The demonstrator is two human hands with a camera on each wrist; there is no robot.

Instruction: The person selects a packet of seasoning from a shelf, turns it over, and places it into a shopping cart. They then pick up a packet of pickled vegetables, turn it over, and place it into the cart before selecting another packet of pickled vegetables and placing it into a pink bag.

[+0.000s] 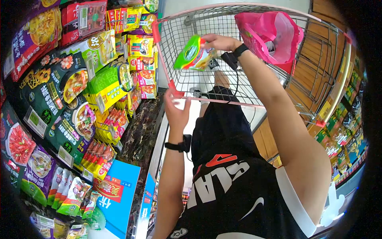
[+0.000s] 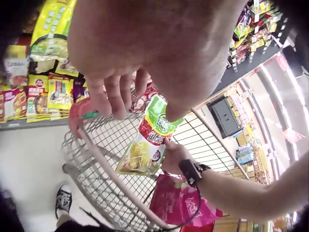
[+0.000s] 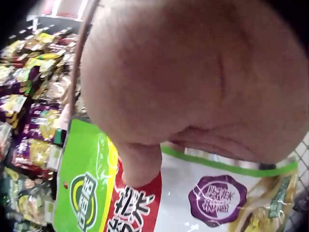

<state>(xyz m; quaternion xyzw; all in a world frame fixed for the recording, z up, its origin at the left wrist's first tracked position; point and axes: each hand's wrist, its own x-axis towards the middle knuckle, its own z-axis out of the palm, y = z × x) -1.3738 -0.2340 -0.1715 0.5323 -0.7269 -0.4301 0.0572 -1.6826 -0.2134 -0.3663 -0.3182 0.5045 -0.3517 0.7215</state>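
My right hand (image 1: 223,43) pinches a green, red and white food packet (image 1: 192,53) by its edge, over the wire shopping cart (image 1: 181,81). In the right wrist view the thumb lies on the red band of the packet (image 3: 193,193), which carries a purple round seal. My left hand (image 1: 177,112) is beside the cart's red corner piece, thumb and fingers spread apart with nothing between them. In the left wrist view the left hand's fingers (image 2: 113,94) hang loosely near that red corner (image 2: 79,116), and the packet (image 2: 145,145) shows beyond them.
A pink bag (image 1: 274,38) sits in the cart's far right part. Shelves of seasoning packets (image 1: 107,85) line the left side, with a blue display box (image 1: 123,179) below. Wooden panelling (image 1: 306,75) and another stocked shelf (image 1: 342,135) stand at right.
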